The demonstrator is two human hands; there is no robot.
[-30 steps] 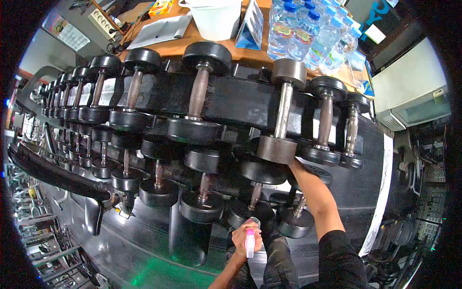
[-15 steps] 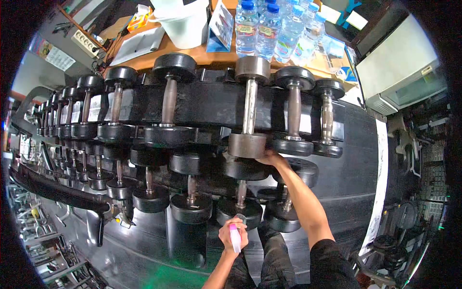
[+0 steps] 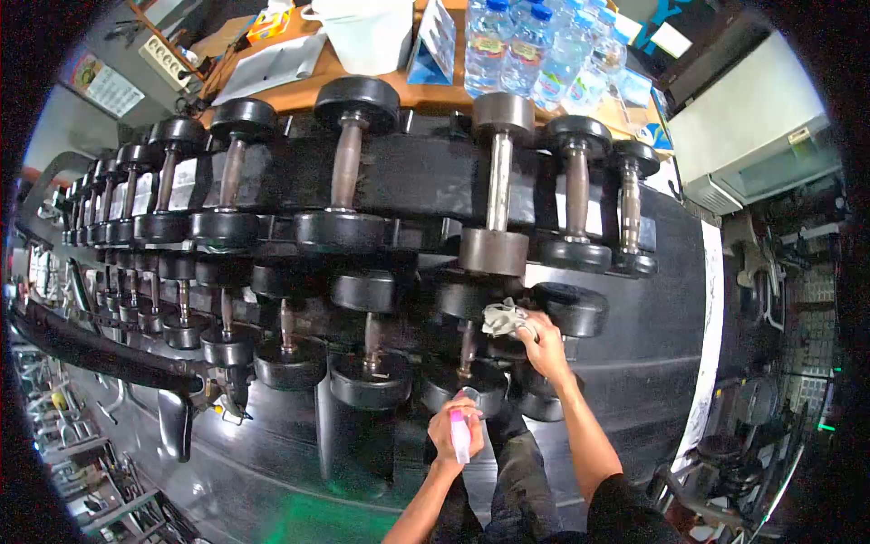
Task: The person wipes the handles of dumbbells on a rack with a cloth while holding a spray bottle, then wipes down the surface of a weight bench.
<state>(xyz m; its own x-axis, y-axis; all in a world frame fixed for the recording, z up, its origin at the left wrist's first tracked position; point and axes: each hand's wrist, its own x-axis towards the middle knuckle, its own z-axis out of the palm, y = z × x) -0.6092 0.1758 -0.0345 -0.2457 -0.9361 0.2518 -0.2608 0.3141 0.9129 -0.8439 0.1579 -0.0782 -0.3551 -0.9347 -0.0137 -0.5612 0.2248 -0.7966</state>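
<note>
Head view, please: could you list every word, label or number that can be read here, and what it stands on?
None can be read.
Water bottles: coloured labels, print too blurred.
Wall poster: lines of text, too small.
Orange box: print blurred.
Blue stand card: no legible print.
Spray bottle in the left hand: no readable label.
Cloth in the right hand: plain.

No text can be read. The water bottles (image 3: 521,50) at twelve o'clock carry labels, and a poster (image 3: 101,84) hangs on the wall at ten o'clock, but their print is too small and blurred. The dumbbell (image 3: 496,186) ends near centre show no legible numbers.
</note>
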